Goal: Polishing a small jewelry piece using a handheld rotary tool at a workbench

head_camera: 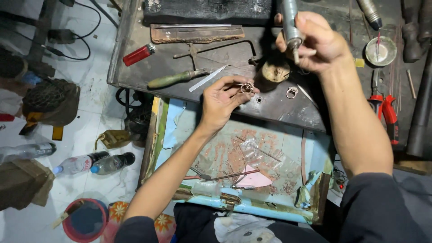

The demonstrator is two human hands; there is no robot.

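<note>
My left hand (223,100) pinches a ring (247,87) over the workbench (135,72). My right hand (315,40) grips a rotary tool (290,24), raised apart. A second ring (292,92) lies nearby.

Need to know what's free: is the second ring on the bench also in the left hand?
No, the second ring lies alone on the bench, apart from the left hand.

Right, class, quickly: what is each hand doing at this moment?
Left hand: closed, pinching a small ring between its fingertips.
Right hand: closed around a rotary handpiece, tip pointing down.
</note>
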